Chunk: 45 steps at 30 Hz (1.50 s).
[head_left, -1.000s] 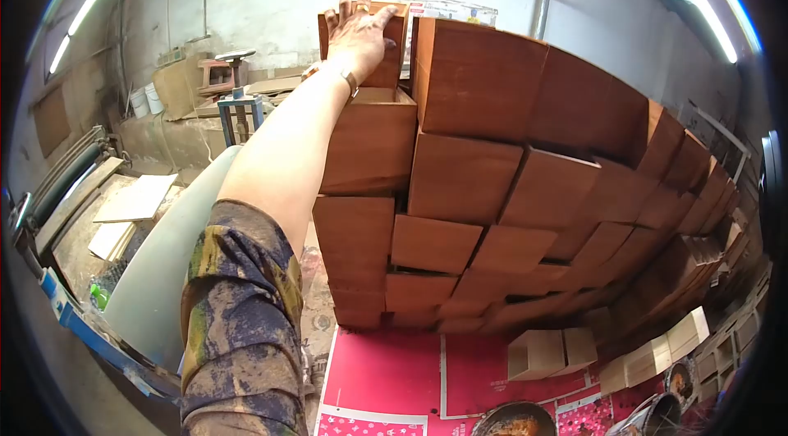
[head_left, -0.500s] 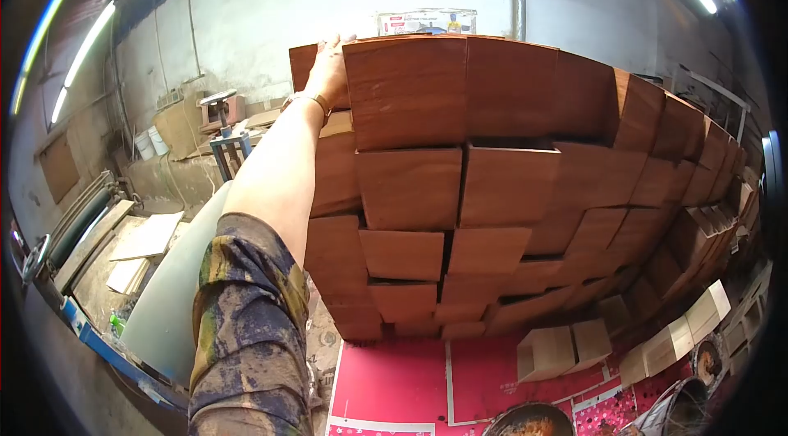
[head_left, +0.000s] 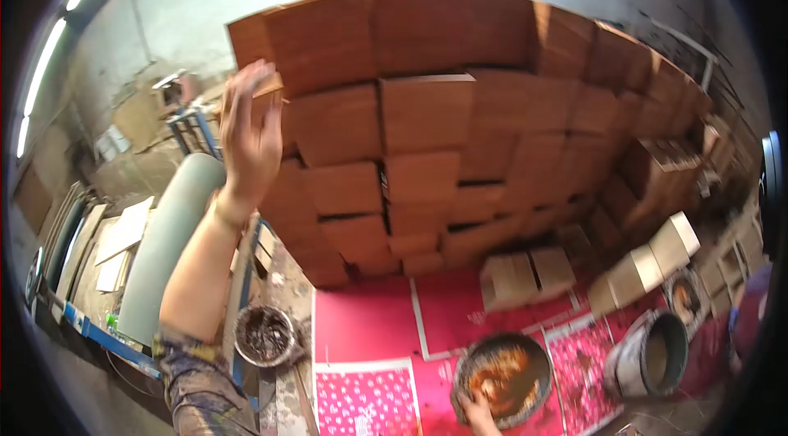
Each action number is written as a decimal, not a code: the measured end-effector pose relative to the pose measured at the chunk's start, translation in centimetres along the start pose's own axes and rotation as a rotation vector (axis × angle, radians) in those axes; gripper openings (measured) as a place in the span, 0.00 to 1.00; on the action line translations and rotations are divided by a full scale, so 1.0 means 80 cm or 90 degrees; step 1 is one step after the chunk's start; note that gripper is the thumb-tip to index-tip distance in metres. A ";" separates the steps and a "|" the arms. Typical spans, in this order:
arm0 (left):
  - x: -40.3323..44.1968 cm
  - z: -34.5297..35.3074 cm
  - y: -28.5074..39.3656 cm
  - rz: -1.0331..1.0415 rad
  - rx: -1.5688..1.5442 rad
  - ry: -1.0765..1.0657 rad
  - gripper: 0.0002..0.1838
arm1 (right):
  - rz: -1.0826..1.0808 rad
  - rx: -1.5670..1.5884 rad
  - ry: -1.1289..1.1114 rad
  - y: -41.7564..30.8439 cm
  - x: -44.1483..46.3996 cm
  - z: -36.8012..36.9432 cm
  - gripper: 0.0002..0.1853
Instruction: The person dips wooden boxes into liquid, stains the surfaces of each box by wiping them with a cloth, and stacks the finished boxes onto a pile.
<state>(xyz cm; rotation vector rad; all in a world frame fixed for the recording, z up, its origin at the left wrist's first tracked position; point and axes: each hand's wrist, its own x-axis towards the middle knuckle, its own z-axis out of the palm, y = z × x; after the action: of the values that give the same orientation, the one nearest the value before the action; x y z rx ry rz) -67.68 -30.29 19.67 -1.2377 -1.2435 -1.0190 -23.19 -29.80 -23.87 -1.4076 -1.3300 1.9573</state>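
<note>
My left hand (head_left: 253,136) is raised at the left end of a tall stack of reddish-brown wooden boxes (head_left: 341,120). It is blurred, with fingers stretched up and the thumb apart, and holds nothing. At the bottom, my right hand (head_left: 478,415) reaches to the near left rim of a dark round basin (head_left: 538,370) with orange-brown, wet-looking contents. Its fingers are closed around a small dark thing, too unclear to name.
Pale unpainted boxes (head_left: 507,282) stand on the pink sheeting (head_left: 361,321). A bucket (head_left: 624,370) is at the right, near a person's purple sleeve (head_left: 751,313). A pot of dark stuff (head_left: 264,336) and a grey-green roll (head_left: 176,231) are at the left.
My left hand has come away from the top of the stack and moved down and left. The view has tilted down, and my right hand now shows at the basin.
</note>
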 end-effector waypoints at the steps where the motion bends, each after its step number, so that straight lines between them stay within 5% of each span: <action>1: -0.031 -0.016 0.035 -0.012 -0.079 -0.087 0.18 | 0.017 -0.044 0.012 0.008 -0.002 -0.004 0.14; 2: -0.071 -0.024 0.061 -0.031 -0.137 -0.162 0.19 | 0.045 0.004 0.001 -0.008 -0.019 0.000 0.15; 4: -0.118 -0.045 0.111 0.130 -0.203 -0.405 0.23 | -0.011 0.002 -0.012 0.002 -0.034 -0.011 0.15; 6: -0.180 -0.047 0.155 0.170 -0.278 -0.620 0.17 | -0.044 -0.008 -0.007 0.017 -0.048 -0.028 0.16; 9: -0.273 -0.039 0.209 0.005 -0.390 -0.871 0.12 | 0.001 0.004 0.069 0.031 -0.084 -0.059 0.17; 11: -0.324 -0.038 0.240 -0.127 -0.467 -0.897 0.13 | 0.006 -0.059 0.093 0.055 -0.092 -0.088 0.18; 13: -0.339 -0.037 0.279 -0.429 -0.620 -0.865 0.17 | -0.036 -0.078 0.154 0.103 -0.082 -0.115 0.18; 15: -0.350 -0.035 0.313 -0.996 -0.996 -0.541 0.26 | -0.027 0.002 0.161 0.055 -0.113 -0.116 0.15; 17: -0.334 -0.036 0.346 -1.266 -1.311 -0.143 0.36 | -0.015 -0.001 0.139 0.048 -0.117 -0.129 0.15; 19: -0.312 -0.038 0.382 -1.275 -1.447 -0.022 0.38 | 0.000 -0.010 0.111 0.043 -0.123 -0.138 0.14; 25: -0.270 -0.020 0.480 -1.282 -1.498 0.011 0.39 | -0.034 0.031 0.039 0.029 -0.108 -0.208 0.12; 26: -0.260 -0.013 0.497 -1.247 -1.479 -0.049 0.31 | -0.045 0.033 0.028 0.028 -0.103 -0.228 0.12; 29: -0.226 0.015 0.557 -1.003 -0.932 -0.531 0.26 | -0.083 0.001 0.015 0.017 -0.090 -0.294 0.12; 31: -0.199 0.047 0.588 -0.399 -0.556 -0.769 0.31 | -0.117 -0.032 0.017 0.008 -0.076 -0.341 0.12; 33: -0.151 0.059 0.640 -0.055 -0.270 -0.858 0.31 | -0.161 -0.166 0.013 -0.008 -0.064 -0.389 0.12; 39: -0.046 0.094 0.764 0.255 -0.203 -1.117 0.27 | -0.229 -0.110 -0.028 -0.065 -0.053 -0.469 0.12; 40: -0.028 0.100 0.783 0.299 -0.232 -1.189 0.25 | -0.339 -0.273 -0.006 -0.058 -0.046 -0.483 0.12; 45: 0.036 0.082 0.837 0.374 -0.337 -1.117 0.22 | -0.228 -0.251 -0.072 -0.067 -0.048 -0.489 0.12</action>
<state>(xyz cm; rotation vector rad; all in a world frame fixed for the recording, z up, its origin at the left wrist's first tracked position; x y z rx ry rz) -1.82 -16.83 15.11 -2.8981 -1.5655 0.5306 11.86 -11.80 -19.17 -1.1219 -1.9498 1.6158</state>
